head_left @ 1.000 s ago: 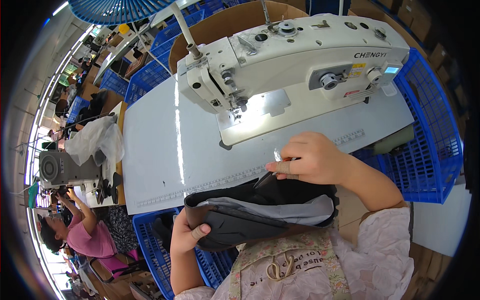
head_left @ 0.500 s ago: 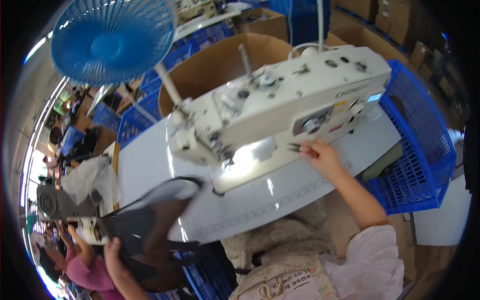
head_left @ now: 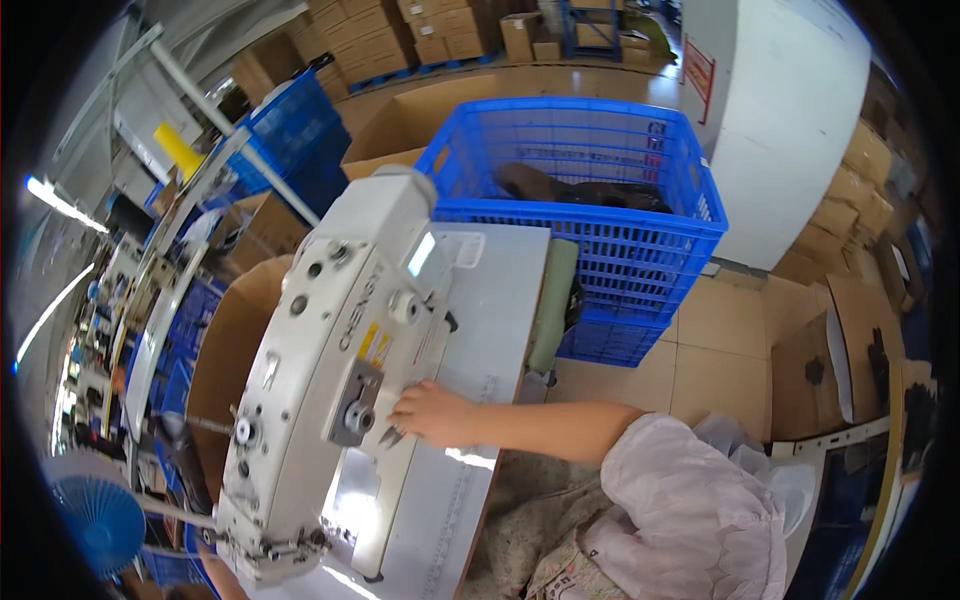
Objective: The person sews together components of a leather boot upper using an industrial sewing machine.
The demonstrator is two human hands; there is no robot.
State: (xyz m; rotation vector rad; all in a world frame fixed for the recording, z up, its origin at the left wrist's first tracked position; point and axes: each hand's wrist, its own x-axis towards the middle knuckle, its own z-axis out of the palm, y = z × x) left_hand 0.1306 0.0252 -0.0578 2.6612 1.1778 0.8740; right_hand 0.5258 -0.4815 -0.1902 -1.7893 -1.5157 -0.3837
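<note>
Currently my right hand (head_left: 432, 412), fingers pinched on small snips (head_left: 390, 436), rests on the table (head_left: 495, 330) just beside the machine (head_left: 330, 380); left hand unseen.

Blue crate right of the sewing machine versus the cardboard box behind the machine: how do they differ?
The blue crate has lattice plastic walls; the cardboard box has plain, solid brown sides. The blue crate holds dark material at its bottom; the cardboard box's inside is hidden. The blue crate stands beside the grey table; the cardboard box sits farther back, behind the sewing machine. Both are open-topped. The right hand rests by the machine.
</note>
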